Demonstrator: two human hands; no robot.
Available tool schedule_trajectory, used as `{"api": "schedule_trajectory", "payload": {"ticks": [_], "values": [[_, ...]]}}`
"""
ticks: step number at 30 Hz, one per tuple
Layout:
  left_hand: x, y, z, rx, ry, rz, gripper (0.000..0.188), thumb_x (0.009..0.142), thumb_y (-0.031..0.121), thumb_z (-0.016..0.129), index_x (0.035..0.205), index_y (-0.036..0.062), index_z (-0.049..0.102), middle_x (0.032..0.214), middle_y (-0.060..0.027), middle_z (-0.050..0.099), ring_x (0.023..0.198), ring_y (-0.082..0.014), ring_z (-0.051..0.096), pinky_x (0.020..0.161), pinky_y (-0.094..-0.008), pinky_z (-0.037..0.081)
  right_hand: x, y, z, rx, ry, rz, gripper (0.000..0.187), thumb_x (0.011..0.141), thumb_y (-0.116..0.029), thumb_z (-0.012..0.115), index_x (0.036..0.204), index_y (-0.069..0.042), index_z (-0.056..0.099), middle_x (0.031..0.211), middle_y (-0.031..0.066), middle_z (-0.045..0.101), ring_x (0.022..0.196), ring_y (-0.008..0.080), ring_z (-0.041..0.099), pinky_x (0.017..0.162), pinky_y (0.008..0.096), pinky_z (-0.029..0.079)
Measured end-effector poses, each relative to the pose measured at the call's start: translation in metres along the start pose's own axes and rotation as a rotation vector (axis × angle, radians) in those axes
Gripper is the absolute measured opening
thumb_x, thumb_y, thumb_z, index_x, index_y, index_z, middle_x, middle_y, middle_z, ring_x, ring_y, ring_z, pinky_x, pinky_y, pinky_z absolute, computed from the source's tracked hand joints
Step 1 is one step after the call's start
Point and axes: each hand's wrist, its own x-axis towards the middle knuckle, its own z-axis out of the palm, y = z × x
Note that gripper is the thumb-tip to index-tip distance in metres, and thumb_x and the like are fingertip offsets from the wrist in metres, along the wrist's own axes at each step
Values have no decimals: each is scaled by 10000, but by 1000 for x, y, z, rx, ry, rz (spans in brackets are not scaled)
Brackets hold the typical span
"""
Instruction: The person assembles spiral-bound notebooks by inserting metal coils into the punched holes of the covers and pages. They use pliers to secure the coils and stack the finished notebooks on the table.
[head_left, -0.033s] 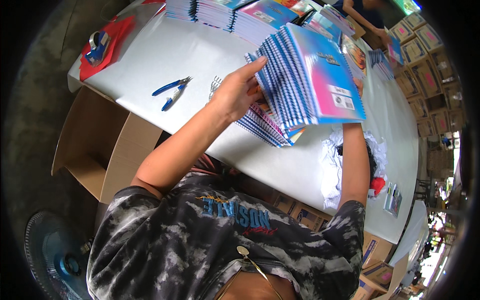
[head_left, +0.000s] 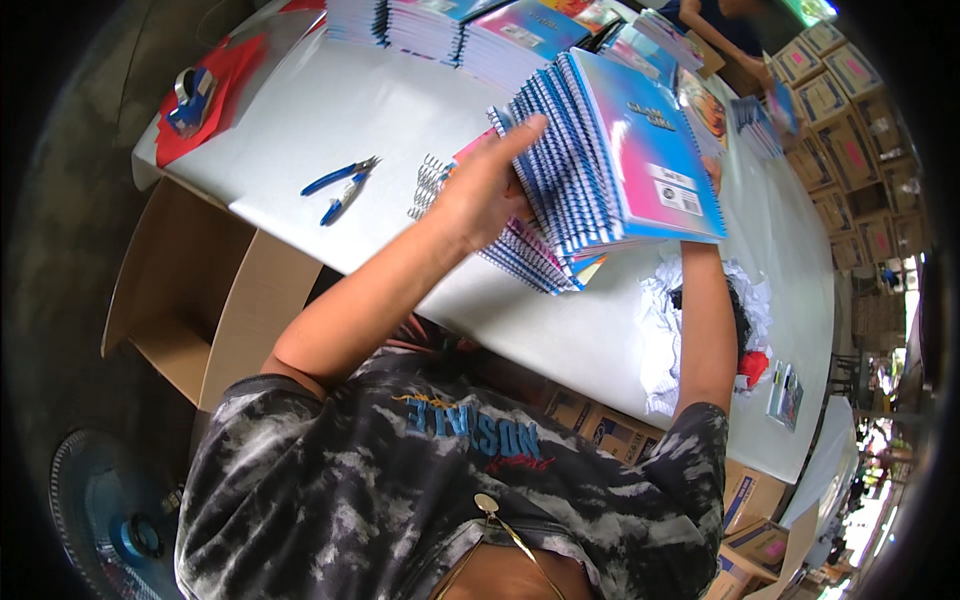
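Note:
A thick stack of spiral notebooks point(head_left: 650, 150) with blue and pink covers is held up tilted over the table, wire spines toward the left. My left hand point(head_left: 490, 190) grips the spine side, its thumb along the wire coils. Most of my right hand point(head_left: 712, 172) is hidden behind the stack; only a few fingers show curled at its far right edge. Beneath the held stack, more spiral notebooks point(head_left: 530, 255) with blue and pink coils lie on the white table point(head_left: 400, 110). Loose wire coils point(head_left: 428, 185) lie beside my left hand.
Blue-handled pliers point(head_left: 340, 188) lie left of the coils. Farther left, a tape dispenser point(head_left: 190, 100) rests on red material. Notebook stacks point(head_left: 420, 35) line the far edge. Crumpled white paper point(head_left: 660, 340) is by my right forearm. An open carton point(head_left: 190, 290) stands at the left; a co-worker point(head_left: 720, 35) is across the table.
The notebook stack has shifted very slightly left in my hands. My left thumb lies slightly farther over the coils, and more of the loose wire beside that hand shows.

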Motion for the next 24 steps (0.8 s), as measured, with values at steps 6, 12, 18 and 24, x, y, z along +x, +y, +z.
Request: {"api": "schedule_trajectory", "payload": {"ticks": [6,12,18,24], "values": [[33,4,8,91,4,-41,1089,690,635,635,1401,-27,142,1411,-259,238,1295,-381,279,1033,-560,191,-15,25,59,26,61,2,548,750,-260,518,1201,47,465,1083,178,595,927,280,611,818,382,505],[41,41,26,284,-167,136,668,747,491,636,1194,19,484,1162,-171,525,1081,-282,513,952,-412,396,-27,15,87,-170,134,-130,556,721,-258,537,1162,75,475,1038,197,594,905,278,610,817,369,505],[53,79,23,688,-442,570,1098,623,354,736,1416,40,45,1301,-246,382,1186,-329,436,1012,-377,337,-15,-7,98,-399,136,-273,658,723,-342,620,1205,71,445,1116,213,568,961,318,595,856,403,489],[63,58,-13,821,-462,539,1408,495,347,822,1380,61,-235,1456,-239,76,1347,-328,157,1091,-379,142,-25,36,83,-544,152,-266,841,603,-238,714,1324,-12,343,1225,120,471,1152,242,438,992,358,350]]}}
